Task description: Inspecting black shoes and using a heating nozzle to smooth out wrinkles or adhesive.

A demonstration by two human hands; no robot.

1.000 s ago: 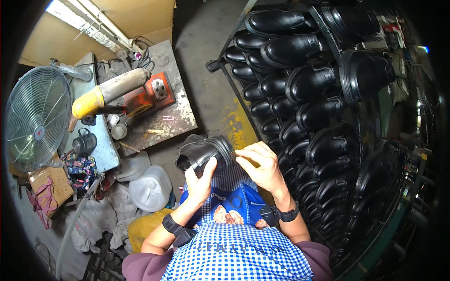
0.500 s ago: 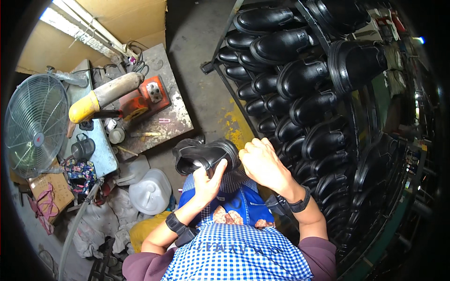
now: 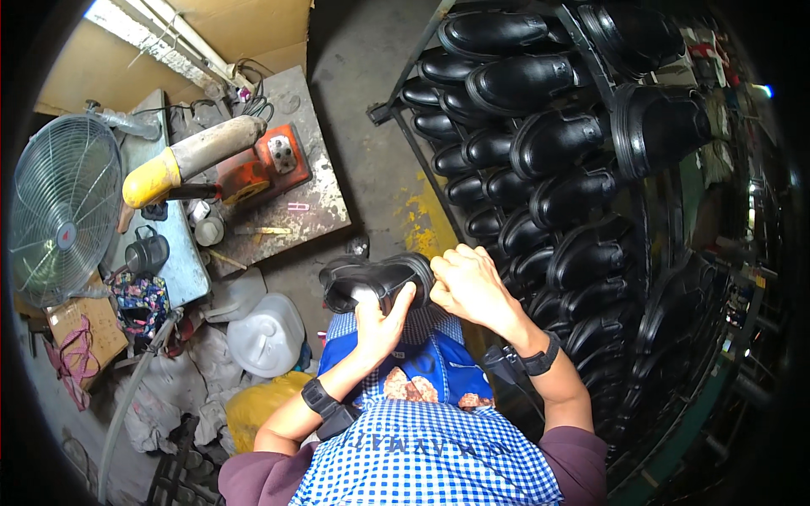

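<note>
A black shoe (image 3: 391, 274) is held over my lap, its opening toward the left and its toe toward the right. My left hand (image 3: 381, 325) grips it from below, thumb along the side and the other fingers partly inside the opening. Close against the toe end, my right hand (image 3: 474, 288) is closed with its fingers bent in. Whatever it may pinch is hidden behind the fingers. A blue checked apron (image 3: 422, 447) covers my front beneath the shoe.
On the right, a metal rack (image 3: 411, 152) carries many black shoes (image 3: 557, 135). To the left stand a bench (image 3: 325, 202) with an orange-based machine (image 3: 283, 156), a caged fan (image 3: 66, 215) and a dark mug (image 3: 148, 251). A translucent plastic jug (image 3: 266, 337) and a yellow sack (image 3: 261, 409) lie below.
The view has shifted slightly. The shoe stays in my left hand and has tilted a little, while my closed right hand remains beside its toe.
</note>
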